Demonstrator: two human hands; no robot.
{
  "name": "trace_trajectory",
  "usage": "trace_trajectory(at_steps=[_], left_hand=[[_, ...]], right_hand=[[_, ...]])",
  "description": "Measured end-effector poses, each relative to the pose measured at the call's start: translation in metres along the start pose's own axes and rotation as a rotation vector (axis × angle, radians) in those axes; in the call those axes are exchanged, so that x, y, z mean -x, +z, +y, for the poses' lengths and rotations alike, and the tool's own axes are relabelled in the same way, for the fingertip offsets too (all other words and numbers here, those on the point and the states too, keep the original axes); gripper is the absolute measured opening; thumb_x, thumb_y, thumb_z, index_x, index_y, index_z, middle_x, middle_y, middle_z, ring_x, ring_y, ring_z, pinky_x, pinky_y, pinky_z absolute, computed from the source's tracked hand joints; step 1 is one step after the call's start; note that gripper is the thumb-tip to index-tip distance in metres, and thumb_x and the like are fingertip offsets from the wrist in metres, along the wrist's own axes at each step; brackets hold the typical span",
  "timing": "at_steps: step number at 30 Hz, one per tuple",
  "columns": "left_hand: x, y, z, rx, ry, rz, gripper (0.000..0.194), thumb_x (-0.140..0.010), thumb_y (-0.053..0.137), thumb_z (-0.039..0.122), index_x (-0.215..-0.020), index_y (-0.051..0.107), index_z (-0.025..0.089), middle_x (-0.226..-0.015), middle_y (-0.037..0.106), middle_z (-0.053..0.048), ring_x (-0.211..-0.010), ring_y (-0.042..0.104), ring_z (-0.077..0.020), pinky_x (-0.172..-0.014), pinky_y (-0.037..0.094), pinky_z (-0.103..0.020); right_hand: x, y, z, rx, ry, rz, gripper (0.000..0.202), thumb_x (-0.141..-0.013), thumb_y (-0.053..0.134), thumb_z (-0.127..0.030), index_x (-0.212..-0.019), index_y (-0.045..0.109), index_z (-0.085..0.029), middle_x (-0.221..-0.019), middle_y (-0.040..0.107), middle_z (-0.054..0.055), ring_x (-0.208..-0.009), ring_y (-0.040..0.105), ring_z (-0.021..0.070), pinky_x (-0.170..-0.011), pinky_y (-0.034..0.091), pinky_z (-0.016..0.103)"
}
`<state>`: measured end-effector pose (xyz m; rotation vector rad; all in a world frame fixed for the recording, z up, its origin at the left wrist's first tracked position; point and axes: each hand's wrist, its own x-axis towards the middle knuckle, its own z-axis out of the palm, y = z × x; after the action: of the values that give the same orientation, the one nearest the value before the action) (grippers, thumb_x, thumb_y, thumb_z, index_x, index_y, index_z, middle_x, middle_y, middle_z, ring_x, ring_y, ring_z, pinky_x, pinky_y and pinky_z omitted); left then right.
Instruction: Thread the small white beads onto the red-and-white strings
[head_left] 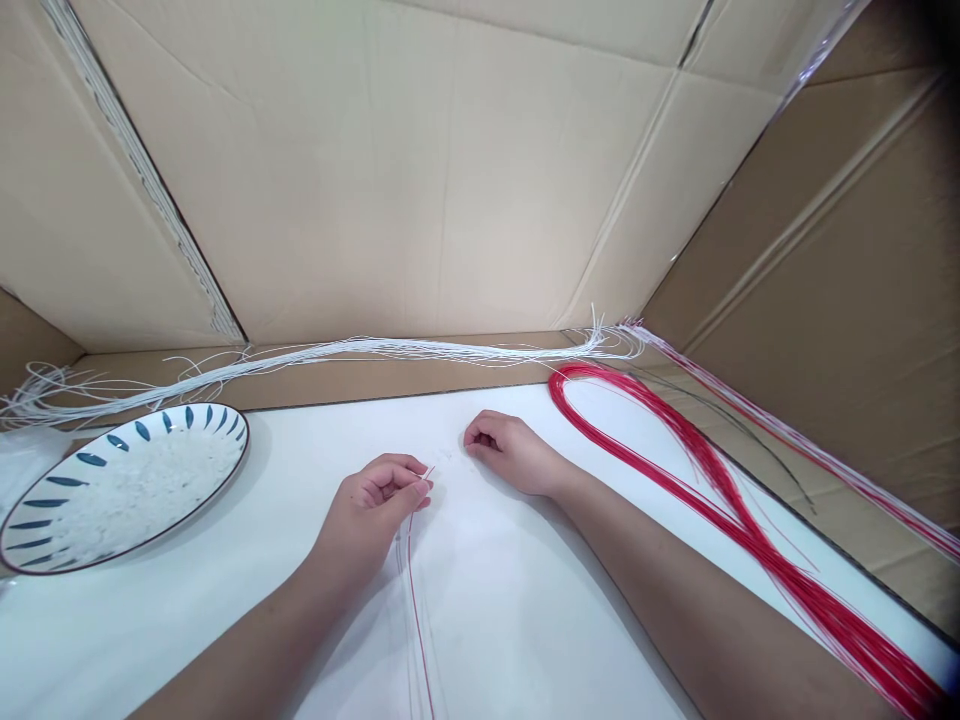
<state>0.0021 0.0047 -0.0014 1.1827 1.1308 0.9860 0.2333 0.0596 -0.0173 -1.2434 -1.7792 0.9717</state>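
My left hand [384,505] pinches the tips of a thin red wire [417,610] and what looks like a white one between thumb and fingers. The red strand hangs from the grip down to the bottom edge, with faint pale strands beside it. To the right, my right hand [514,450] rests on the white tabletop [480,600] with its fingers curled together; what they hold, if anything, is hidden. Several tiny whitish bits [448,455] lie between the two hands.
An oval plate [150,490] with blue dashes, full of small white pieces, stands at left. Bundled white wires [375,347] run along the back. A looped red wire bundle [720,520] lies at right, beyond my right forearm. Cardboard walls [412,180] enclose the table.
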Motion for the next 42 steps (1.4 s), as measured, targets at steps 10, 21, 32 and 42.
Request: trace_trajectory(at_steps=[10,21,32,42], left_hand=[[0.002,-0.004,0.000,0.028,0.077,0.001,0.022,-0.080,0.074,0.036,-0.064,0.071,0.021,-0.140,0.061,-0.008,-0.128,0.059,-0.0324,-0.102,0.049,-0.043],[0.003,0.005,0.001,0.176,0.019,0.031,0.020,-0.074,0.073,0.024,-0.056,0.065,0.019,-0.122,0.074,-0.008,-0.107,0.068,-0.0252,-0.098,0.053,-0.042],[0.002,-0.002,-0.003,0.080,0.073,-0.021,0.022,-0.079,0.072,0.023,-0.059,0.065,0.019,-0.125,0.073,-0.008,-0.106,0.070,-0.0238,-0.095,0.056,-0.039],[0.004,0.002,0.002,0.039,0.095,-0.013,0.020,-0.080,0.070,0.025,-0.061,0.067,0.020,-0.122,0.073,-0.007,-0.118,0.066,-0.0266,-0.091,0.055,-0.035]], right_hand=[[0.018,0.054,-0.029,-0.819,0.181,-0.041,0.027,-0.074,0.086,-0.036,-0.084,0.069,-0.017,-0.079,0.073,0.002,-0.067,0.064,0.0108,-0.068,0.053,0.025],[0.023,0.056,-0.033,-1.122,0.312,-0.156,0.019,-0.074,0.091,-0.025,-0.084,0.079,-0.016,-0.079,0.077,0.003,-0.070,0.070,0.0075,-0.067,0.056,0.015],[0.024,0.055,-0.035,-1.076,0.294,-0.151,0.017,-0.078,0.088,-0.030,-0.083,0.079,-0.016,-0.075,0.071,0.001,-0.067,0.063,0.0059,-0.067,0.054,0.016],[0.023,0.054,-0.037,-1.081,0.307,-0.166,0.017,-0.074,0.091,-0.027,-0.079,0.078,-0.017,-0.074,0.074,0.000,-0.061,0.063,0.0044,-0.063,0.054,0.014]])
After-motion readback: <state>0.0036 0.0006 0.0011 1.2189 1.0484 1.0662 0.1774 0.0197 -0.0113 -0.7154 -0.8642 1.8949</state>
